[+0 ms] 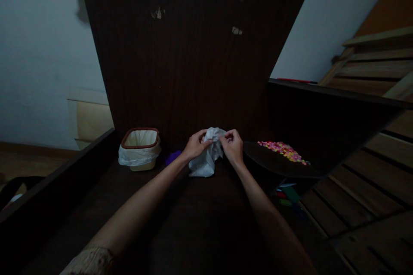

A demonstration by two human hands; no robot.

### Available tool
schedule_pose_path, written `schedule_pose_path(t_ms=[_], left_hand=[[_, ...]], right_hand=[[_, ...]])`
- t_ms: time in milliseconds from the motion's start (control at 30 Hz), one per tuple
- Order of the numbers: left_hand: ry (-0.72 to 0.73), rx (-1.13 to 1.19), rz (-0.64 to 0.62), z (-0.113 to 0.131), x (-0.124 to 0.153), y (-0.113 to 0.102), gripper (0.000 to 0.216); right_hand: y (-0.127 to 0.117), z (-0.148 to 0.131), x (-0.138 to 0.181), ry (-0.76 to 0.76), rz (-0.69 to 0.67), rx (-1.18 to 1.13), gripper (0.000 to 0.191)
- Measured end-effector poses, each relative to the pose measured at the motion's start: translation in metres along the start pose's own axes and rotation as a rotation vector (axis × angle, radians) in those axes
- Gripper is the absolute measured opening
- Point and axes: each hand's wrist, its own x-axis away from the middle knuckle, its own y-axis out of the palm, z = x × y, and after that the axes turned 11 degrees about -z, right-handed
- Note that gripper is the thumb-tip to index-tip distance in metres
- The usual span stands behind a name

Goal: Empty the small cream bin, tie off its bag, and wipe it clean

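A person's two bare hands work at a crumpled white plastic bag (pixel 206 164) near the middle of the back edge of a dark desk (pixel 180 232). The left hand (pixel 195 144) pinches its upper part between thumb and fingers from one side; the right hand (pixel 232 146), fingers curled, pinches the gathered top from the other. The double hold probably supports the limp film, which sags from the fingers toward the desk; whether its lower end touches is hard to tell in the dim light.

In the desk's back left corner stands a small bin (pixel 143 166), its brown rim (pixel 123 141) seemingly clamping the pale liner (pixel 138 156), which is folded over outside. A purple item (pixel 173 157) lies between bin and bag, partly behind the left forearm. Beyond the back right corner, small pink and yellow pieces (pixel 284 151) lie spread on a rounded shelf (pixel 267 159), apart from the hands.
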Motion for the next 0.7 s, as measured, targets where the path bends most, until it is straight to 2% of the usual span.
schedule_pose_path(t_ms=[100,167,267,400,500,700], left_hand=[[0.069,-0.046,-0.053,0.003,-0.002,0.002,0.063],[0.093,-0.082,-0.084,0.004,-0.001,0.002,0.071],[0.078,-0.147,-0.047,0.002,0.004,-0.006,0.065],[0.031,-0.256,0.103,-0.003,0.01,-0.02,0.04],[0.002,-0.329,0.162,-0.004,0.011,-0.024,0.025],[-0.054,-0.465,0.181,0.001,0.011,-0.027,0.023]], right_hand=[[0.003,0.001,0.005,0.03,-0.223,-0.044,0.033],[0.004,0.003,0.003,0.031,-0.284,-0.145,0.034],[0.002,0.01,-0.006,0.036,-0.208,-0.241,0.032],[-0.004,0.021,-0.015,0.075,-0.082,-0.258,0.04],[-0.004,0.025,-0.019,0.121,-0.041,-0.241,0.043],[-0.001,0.029,-0.024,0.226,0.034,-0.099,0.035]])
